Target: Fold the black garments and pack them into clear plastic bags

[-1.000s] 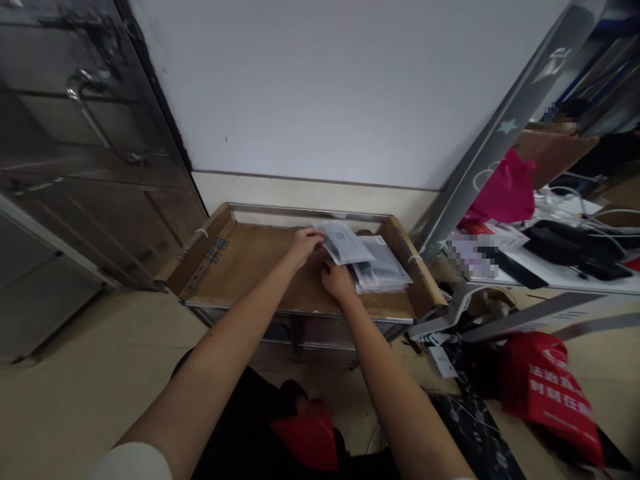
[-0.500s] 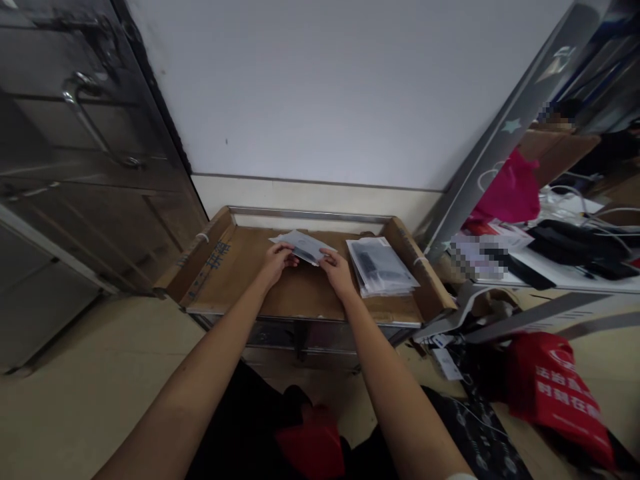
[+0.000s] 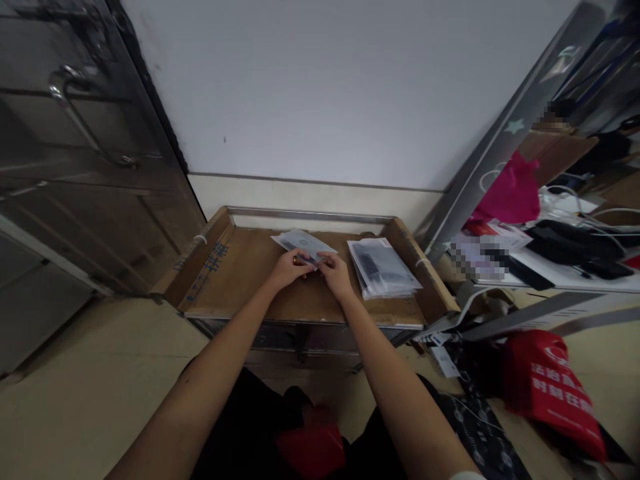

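Against wall (image 3: 310, 100), cardboard-lined cart (image 3: 250, 287); packets (image 3: 301, 241), seemingly plastic.

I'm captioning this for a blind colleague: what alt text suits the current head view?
A person's left hand and right hand pinch the near edge of a translucent packet over a cardboard-lined surface. A stack of similar packets lies to the right; a metal door stands at far left.

Metal door (image 3: 100, 220) with handle (image 3: 85, 127), left. Slanted grey post (image 3: 495, 153), star sticker (image 3: 514, 126). Right: white surface (image 3: 585, 284) with pink item (image 3: 515, 193), black pouch (image 3: 575, 243). Red bag (image 3: 555, 397), white lettering, low right.
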A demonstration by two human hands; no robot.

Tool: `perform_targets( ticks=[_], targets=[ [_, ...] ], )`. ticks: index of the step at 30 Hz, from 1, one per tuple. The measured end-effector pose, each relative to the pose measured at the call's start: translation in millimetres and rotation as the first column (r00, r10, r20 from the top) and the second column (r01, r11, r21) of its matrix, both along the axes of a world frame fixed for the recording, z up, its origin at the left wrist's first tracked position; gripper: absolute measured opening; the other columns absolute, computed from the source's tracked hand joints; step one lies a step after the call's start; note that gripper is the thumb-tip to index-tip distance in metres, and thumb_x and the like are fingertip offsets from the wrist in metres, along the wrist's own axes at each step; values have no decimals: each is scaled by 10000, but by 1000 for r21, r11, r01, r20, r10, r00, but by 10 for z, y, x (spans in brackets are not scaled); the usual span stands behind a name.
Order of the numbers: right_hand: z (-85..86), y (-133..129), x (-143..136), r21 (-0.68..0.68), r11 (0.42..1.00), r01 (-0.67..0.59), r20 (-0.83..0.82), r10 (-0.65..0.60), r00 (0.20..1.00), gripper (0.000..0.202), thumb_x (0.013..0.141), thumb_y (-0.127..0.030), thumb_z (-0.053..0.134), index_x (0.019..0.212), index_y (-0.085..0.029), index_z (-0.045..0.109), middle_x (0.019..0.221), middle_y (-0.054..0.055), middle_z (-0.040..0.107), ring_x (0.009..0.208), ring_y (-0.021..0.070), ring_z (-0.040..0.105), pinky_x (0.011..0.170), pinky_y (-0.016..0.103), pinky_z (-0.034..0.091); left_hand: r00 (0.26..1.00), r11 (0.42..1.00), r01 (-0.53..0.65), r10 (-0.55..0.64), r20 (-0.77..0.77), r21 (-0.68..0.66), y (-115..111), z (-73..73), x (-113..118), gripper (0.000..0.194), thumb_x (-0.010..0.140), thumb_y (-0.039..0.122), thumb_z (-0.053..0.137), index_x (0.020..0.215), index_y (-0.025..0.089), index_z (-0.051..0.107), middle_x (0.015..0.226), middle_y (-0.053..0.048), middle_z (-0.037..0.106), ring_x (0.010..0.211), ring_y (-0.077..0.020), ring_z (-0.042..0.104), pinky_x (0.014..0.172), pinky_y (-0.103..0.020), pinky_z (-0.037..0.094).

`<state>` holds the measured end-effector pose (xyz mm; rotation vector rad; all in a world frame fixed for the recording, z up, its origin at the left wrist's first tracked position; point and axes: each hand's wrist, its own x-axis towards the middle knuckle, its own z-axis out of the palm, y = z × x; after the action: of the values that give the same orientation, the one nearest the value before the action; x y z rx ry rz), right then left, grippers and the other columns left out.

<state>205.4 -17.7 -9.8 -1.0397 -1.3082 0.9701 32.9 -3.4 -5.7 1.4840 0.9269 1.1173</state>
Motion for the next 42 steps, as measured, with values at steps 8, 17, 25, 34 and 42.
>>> perform_targets(
  ticks=[8, 17, 25, 34, 42],
  targets=[
    [-13, 14, 4, 12, 1000, 4, -9, -4, 1000, 377, 669, -257, 624, 1041, -195, 634, 593, -78, 524, 564, 145, 506, 573, 271, 378, 985, 983, -172, 170, 34, 69, 80, -23, 5, 388, 613, 253, 823, 925, 178, 606, 725, 28, 619, 651, -108, 564, 608, -221, 426],
    [24, -46, 1, -22, 999, -36, -70, 34, 997, 425, 644, -256, 637, 1057, -241, 537, 579, -98, 516, 546, 150, 504, 586, 279, 386, 926, 961, -209, 254, 281, -178, 112, 41, -131, 559, 561, 290, 854, 1006, 226, 521, 709, 68, 569, 544, -73, 515, 485, -186, 376],
    [22, -36, 25, -42, 998, -37, -206, 27, 978, 459, 611, -240, 622, 1046, -248, 476, 565, -131, 460, 520, 120, 457, 573, 249, 373, 839, 903, -373, 426, 337, -212, 309, 54, -583, 470, 529, 227, 809, 937, 220, 577, 744, 61, 559, 582, -75, 547, 495, -177, 397],
    [-28, 107, 49, -112, 987, 113, -221, -136, 966, 360, 629, -277, 604, 983, -234, 556, 653, -73, 488, 592, 138, 485, 565, 269, 453, 866, 869, -492, 481, 138, 59, 283, 17, -837, 183, 641, 262, 717, 795, 195, 646, 673, 27, 538, 597, -119, 494, 551, -231, 402],
    [1, 321, 10, -173, 969, 174, -262, -216, 941, 255, 646, -286, 583, 894, -229, 579, 692, -36, 509, 619, 149, 509, 539, 281, 503, 741, 677, -148, 559, -372, 721, -2, 99, -590, 173, 799, 186, 652, 958, 219, 709, 1170, -122, 613, 1170, -294, 542, 1061, -473, 429]
  ],
)
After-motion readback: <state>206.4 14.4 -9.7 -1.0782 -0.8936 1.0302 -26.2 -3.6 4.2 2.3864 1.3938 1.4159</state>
